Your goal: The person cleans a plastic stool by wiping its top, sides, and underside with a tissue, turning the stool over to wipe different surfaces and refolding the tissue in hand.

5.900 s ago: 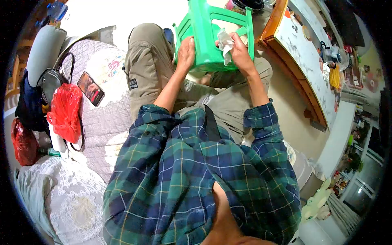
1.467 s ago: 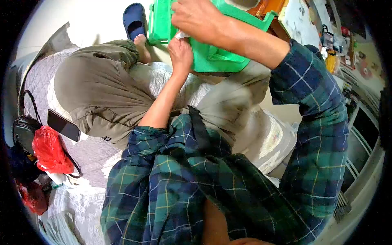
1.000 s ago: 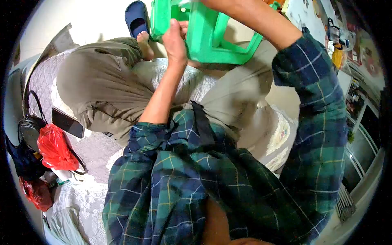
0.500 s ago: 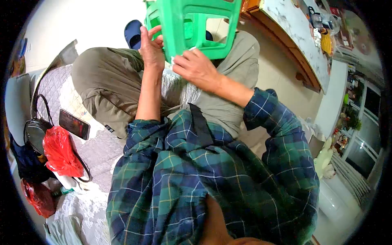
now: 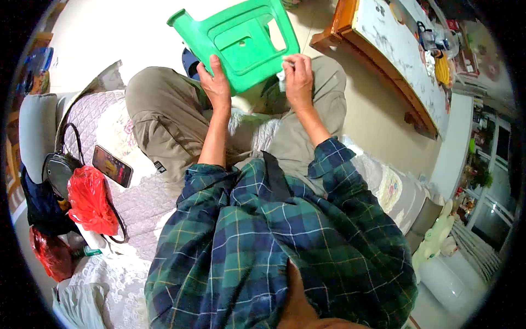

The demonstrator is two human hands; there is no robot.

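Note:
A green plastic stool point(image 5: 241, 50) is held tilted above my knees, with a recessed panel and an opening facing me. My left hand point(image 5: 217, 88) grips its lower left edge, thumb lying along the near face and the other fingers partly hidden. At the stool's lower right corner, my right hand point(image 5: 299, 82) pinches a crumpled white cloth or tissue point(image 5: 282, 80). The frame does not let me tell which of the two it is. That white piece is against or very close to the stool's edge.
On the quilted sofa cover point(image 5: 139, 219) to my left lie a phone point(image 5: 113, 165), a black bag point(image 5: 57, 174) and a red plastic bag point(image 5: 92, 200). A marble-topped wooden table point(image 5: 386, 60) with items stands at the right. A dark blue slipper point(image 5: 190, 63) shows behind the stool.
The stool has turned and tipped, so a broad panel and a leg end pointing upper left now show. My right hand has moved right with the white piece, apart from my left hand.

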